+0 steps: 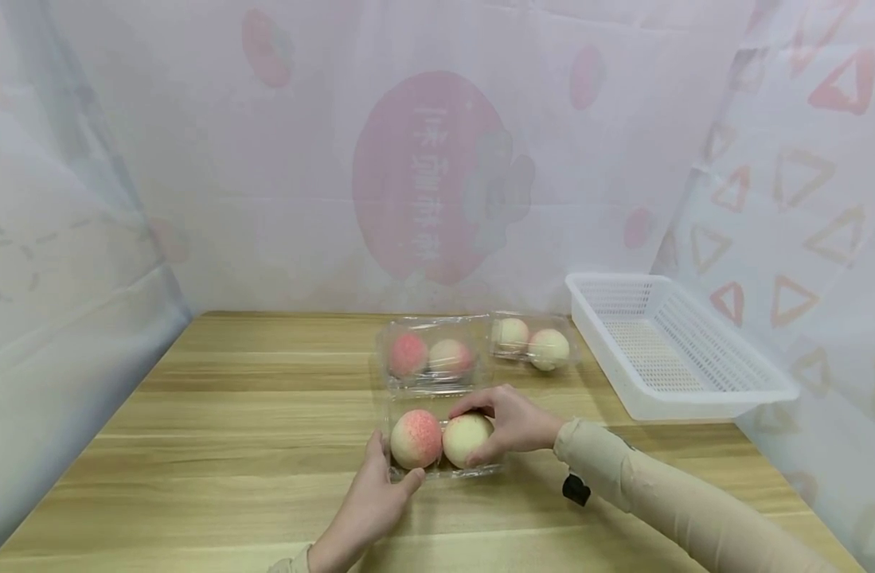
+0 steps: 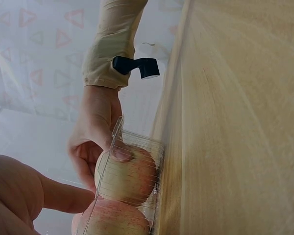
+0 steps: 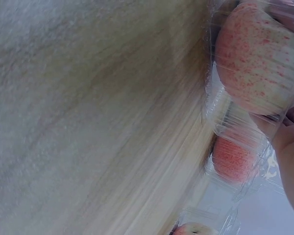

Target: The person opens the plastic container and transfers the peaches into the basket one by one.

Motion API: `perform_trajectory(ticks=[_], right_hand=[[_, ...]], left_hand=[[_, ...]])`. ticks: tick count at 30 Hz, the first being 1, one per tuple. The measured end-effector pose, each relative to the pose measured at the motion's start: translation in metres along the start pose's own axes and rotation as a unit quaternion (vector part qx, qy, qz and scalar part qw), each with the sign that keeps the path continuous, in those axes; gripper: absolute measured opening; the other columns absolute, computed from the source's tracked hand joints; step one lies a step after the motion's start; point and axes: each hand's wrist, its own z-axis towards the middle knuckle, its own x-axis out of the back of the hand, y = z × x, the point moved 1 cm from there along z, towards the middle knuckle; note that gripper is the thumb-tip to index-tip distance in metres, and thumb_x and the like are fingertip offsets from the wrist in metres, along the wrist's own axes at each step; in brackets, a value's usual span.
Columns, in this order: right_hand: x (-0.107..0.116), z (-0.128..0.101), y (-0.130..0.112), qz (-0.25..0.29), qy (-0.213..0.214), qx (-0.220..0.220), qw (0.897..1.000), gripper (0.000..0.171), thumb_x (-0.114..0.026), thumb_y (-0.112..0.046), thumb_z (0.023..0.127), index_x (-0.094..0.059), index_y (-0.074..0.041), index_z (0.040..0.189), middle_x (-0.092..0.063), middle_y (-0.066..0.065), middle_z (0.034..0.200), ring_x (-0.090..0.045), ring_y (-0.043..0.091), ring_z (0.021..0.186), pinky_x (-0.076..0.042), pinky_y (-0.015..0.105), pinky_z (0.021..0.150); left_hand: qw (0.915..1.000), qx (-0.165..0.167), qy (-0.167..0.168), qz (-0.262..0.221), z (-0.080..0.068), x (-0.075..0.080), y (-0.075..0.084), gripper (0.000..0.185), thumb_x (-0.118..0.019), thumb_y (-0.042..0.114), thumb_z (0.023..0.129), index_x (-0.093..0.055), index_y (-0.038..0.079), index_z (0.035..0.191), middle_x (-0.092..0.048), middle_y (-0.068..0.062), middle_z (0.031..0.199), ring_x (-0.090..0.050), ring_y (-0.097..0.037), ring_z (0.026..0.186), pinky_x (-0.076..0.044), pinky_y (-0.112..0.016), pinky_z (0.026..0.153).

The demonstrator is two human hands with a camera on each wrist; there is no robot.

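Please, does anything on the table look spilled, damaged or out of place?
Nothing stands out clearly. The peach-like fruits show no visible damage, the white basket stands upright, and no spill shows on the table. Tiny cracks in the clear boxes would not show.

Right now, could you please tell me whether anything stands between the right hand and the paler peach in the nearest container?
Nothing visible does: the right hand grips the paler peach directly from above. The clear container has walls around the peach, but no lid appears to cover it.
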Motion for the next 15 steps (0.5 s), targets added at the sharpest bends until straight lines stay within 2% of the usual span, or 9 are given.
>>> perform_trajectory(ticks=[10, 15], right_hand=[[0.0007, -0.0002, 0.0004, 0.017, 0.008, -0.002, 1.000, 0.063, -0.094, -0.019, 0.062, -0.069, -0.005, 0.118, -0.069, -0.009, 0.108, -0.065, 0.011, 0.097, -0.056, 0.031, 0.082], [0.0023, -0.0002, -0.0002, 0.041, 0.014, -0.010, 0.999, 0.063, -0.094, -0.016, 0.063, -0.068, -0.003, 0.119, -0.069, -0.007, 0.110, -0.065, 0.013, 0.098, -0.056, 0.032, 0.083]], left_hand=[[1.0000, -0.002, 0.005, 0.000, -0.0014, -0.0003, 0.0011, 0.092, -0.069, 0.003, 0.088, -0.001, -0.020, 0.145, -0.025, -0.040, 0.147, -0.021, -0.049, 0.139, -0.016, -0.060, 0.112], [1.0000, 0.002, 0.007, 0.002, -0.0015, -0.0001, 0.0025, 0.092, -0.069, 0.003, 0.088, -0.001, -0.020, 0.145, -0.024, -0.041, 0.147, -0.021, -0.049, 0.139, -0.016, -0.060, 0.112]])
